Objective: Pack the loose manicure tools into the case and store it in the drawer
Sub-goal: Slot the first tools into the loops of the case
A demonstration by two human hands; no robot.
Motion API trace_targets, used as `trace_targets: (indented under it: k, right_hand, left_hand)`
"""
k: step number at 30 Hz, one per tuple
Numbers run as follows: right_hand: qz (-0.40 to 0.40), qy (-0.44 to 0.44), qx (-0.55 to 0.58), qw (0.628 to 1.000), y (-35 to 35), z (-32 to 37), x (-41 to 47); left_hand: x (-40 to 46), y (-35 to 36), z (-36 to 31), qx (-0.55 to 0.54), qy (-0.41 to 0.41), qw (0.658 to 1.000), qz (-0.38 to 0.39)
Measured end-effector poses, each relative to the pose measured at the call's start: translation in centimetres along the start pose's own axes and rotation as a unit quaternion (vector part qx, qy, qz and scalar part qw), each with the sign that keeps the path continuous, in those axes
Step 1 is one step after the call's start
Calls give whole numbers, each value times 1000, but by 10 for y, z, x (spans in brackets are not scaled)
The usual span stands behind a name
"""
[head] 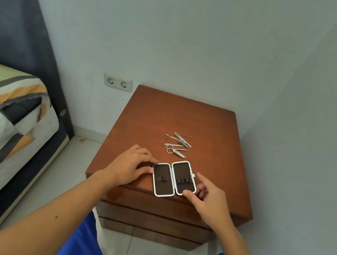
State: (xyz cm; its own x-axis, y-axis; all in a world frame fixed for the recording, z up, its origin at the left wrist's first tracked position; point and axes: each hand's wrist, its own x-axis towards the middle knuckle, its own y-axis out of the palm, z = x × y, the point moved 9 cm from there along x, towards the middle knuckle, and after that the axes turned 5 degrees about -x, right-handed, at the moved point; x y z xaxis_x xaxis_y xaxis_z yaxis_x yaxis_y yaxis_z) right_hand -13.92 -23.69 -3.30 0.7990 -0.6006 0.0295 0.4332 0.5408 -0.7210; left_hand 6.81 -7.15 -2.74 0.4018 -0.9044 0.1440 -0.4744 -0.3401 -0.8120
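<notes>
Two hands, left (129, 165) and right (207, 196), rest spread fingers against the open, unlabelled case (173, 179).

Both hands (132, 165) touch the open case (173, 178).

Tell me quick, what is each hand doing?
Left hand: open, fingertips resting at the left edge of the open case, gripping nothing.
Right hand: open, thumb touching the case's near right corner.
</notes>
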Motion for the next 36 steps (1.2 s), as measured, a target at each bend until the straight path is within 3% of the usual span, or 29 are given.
trace_targets:
  k: [10,24,29,36]
  right_hand:
    - [10,-11,-53,999,3,14,-9]
    - [12,7,-36,999,-3,15,0]
    - [-64,-14,-9,998,-17,27,46]
    - [-21,-36,-104,994,22,52,117]
  left_hand:
    - [2,11,17,-106,-63,992,-1]
    - [2,8,25,-117,-68,990,-28]
    - [2,9,26,-108,-59,992,-35]
    - [0,9,27,-85,-55,993,-53]
